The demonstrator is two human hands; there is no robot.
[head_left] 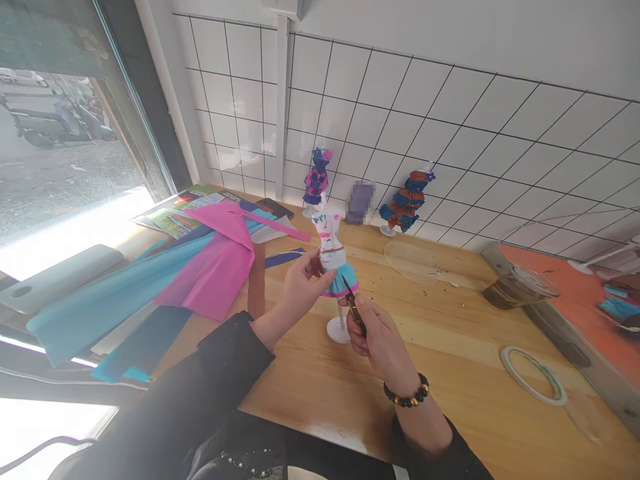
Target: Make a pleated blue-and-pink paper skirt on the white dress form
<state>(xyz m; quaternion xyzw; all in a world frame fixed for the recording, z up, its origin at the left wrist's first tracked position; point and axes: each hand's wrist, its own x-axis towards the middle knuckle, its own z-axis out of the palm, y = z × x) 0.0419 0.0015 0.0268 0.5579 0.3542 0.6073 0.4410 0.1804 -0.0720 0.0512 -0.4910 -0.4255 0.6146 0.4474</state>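
Note:
A small white dress form (327, 233) on a round white base stands upright on the table. Pink and teal marks dot its torso, a brown band circles the waist, and a teal skirt (345, 272) with a pink hem hangs below. My left hand (300, 287) grips the form at the hip, with the thumb pressing on the skirt's top edge. In my right hand (376, 333) is a pair of dark scissors (354, 303), their tips pointing up at the front of the skirt. My right fingers hide most of the handles.
Pink crepe paper (220, 267) and teal strips (130, 287) lie at the left beside booklets (175, 220). Two dressed forms, one blue and pink (316, 180), one blue and brown (405, 203), stand near the tiled wall. At right are a lidded cup (510, 288) and a tape roll (507, 367).

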